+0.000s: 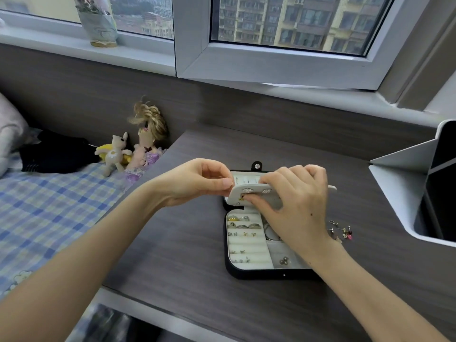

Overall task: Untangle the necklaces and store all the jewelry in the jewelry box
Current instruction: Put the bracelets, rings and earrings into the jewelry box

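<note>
Item: box (246,270), black outside, white inside, lying open on the desk (187,243), just ahead of us and a little right of centre.

- Tray: we count rows of rolls on the left holding rings (244,226) and small studs. A compartment at the lower right holds a few dark beads. The right side is partly hidden under the right wrist.
- Panel (249,191): a white flap rising across the middle of the box, with two sparkling pieces pinned to its face. It sits between both hands and touches both.
- Left hand (197,183): reaches in from the left with the fingers curled. The thumb and forefinger pinch the panel's left corner. The forearm runs diagonally over the desk's edge.
- Right hand (296,201): back turned up towards us, above the tray. Its fingers curl over the panel's top edge and the thumb presses on the panel's front, so it grips the panel.
- Earrings (341,232): a loose cluster on the desk, just right of the box and beside the right wrist.
- Surroundings: we note a white bin (394,191) at the right edge, two dolls (133,149) against the wall to the left, a checked bed (49,198) beyond them, and a window (283,21) above.
</note>
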A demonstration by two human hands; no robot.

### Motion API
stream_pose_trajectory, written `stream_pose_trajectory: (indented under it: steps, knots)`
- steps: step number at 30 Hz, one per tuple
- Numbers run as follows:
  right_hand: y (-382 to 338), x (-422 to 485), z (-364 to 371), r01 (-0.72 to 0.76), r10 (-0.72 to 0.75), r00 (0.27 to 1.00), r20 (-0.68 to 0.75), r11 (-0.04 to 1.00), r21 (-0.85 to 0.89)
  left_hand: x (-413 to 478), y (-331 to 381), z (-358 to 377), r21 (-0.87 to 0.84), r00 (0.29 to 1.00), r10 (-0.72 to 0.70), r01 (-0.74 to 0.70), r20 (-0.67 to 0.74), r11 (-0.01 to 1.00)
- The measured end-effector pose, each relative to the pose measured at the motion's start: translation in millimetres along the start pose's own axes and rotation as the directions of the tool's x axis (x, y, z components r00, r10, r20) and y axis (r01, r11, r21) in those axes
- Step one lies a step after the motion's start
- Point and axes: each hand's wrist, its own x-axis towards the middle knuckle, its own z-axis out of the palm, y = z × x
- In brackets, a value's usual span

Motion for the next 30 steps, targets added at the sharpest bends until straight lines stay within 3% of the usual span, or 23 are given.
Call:
stream_pose_trajectory:
  steps: [2,4,13,30]
  knots:
    - [-1.7,-3.1,-3.4,0.007,-0.007,1.000,-0.015,1.000,0.004,4.5,-0.8,2.2,0.137,0.999,-0.011,0.005,0.042,0.991]
    - [-3.2,-6.3,-4.3,0.031,-0.031,0.999,-0.038,0.999,-0.006,7.6,-2.6,4.7,0.167,0.995,-0.017,0.001,0.098,0.986]
    - [-3.9,-20.7,1.6,0.110,-0.116,0.981,-0.157,0.993,-0.047,13.6,-5.2,8.7,0.101,0.977,0.010,-0.032,0.214,0.994]
    - [-5.2,-23.8,1.3,0.110,-0.117,0.980,-0.161,0.993,-0.051,15.6,-10.0,11.8,0.067,0.971,0.056,-0.073,0.231,0.995]
